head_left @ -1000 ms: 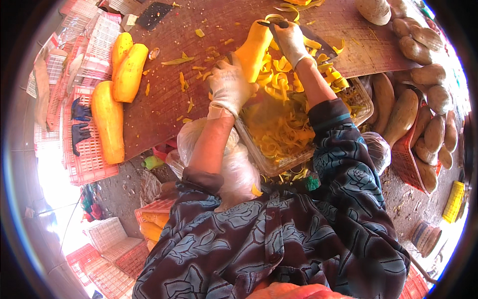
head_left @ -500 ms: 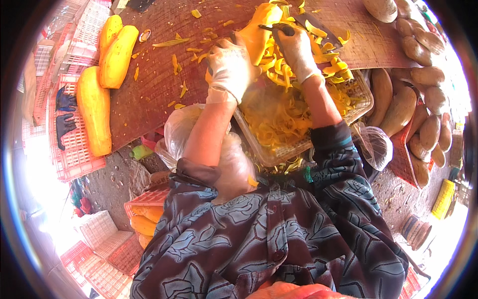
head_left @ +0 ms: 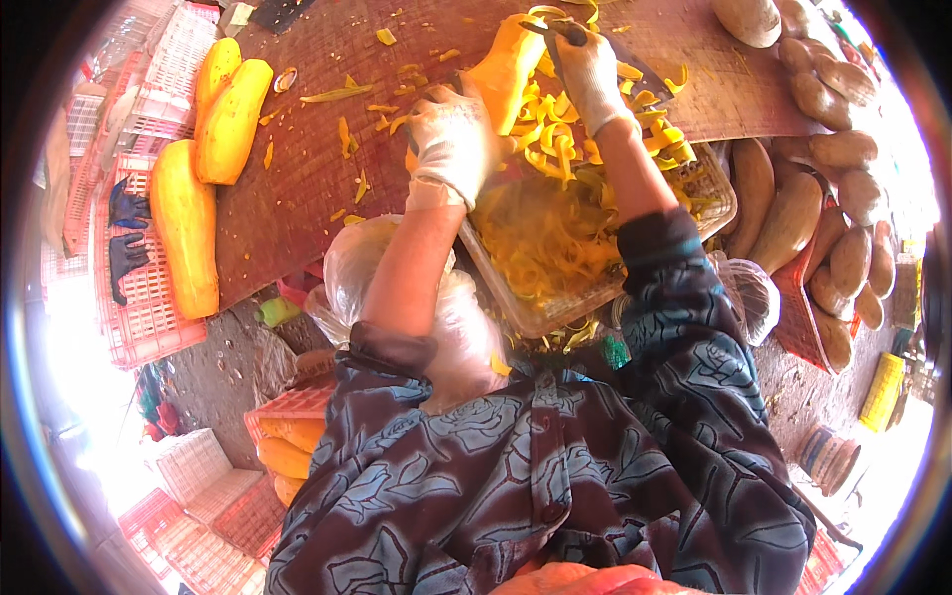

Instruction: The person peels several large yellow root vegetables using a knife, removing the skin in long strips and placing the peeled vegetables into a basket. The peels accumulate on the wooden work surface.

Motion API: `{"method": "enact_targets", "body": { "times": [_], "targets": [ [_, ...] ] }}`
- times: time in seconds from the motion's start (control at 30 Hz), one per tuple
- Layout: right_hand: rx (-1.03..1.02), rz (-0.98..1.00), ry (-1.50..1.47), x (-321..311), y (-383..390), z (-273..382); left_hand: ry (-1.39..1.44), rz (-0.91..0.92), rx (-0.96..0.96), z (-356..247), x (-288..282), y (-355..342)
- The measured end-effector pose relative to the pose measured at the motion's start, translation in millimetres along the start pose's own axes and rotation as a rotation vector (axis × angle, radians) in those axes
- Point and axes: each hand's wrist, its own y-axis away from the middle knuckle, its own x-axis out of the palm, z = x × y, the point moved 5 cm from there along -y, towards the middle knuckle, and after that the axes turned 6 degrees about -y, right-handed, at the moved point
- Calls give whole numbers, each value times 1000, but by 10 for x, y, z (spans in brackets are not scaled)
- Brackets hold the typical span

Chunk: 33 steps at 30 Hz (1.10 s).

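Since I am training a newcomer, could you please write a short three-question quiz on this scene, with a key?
1. What does the left hand hold while the right hand grips the dark peeler?
2. True or false: the dark gloves lie on a red crate.
3. How many large yellow squashes lie along the left edge of the table? (a) one (b) three (c) five

Key:
1. A squash.
2. True.
3. (b)
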Motion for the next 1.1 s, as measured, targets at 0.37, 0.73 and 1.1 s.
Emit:
{"method": "enact_targets", "body": {
  "times": [0.37, 0.73, 1.1],
  "targets": [
    [139, 74, -149, 90, 255, 46, -107, -9, 41, -40, 115, -2],
    [497, 160, -763, -147, 1243, 418, -23, 12, 7, -5, 85, -22],
    [370, -132, -550, -201, 250, -352, 85, 6, 80, 143, -19, -37]
  ]
}}
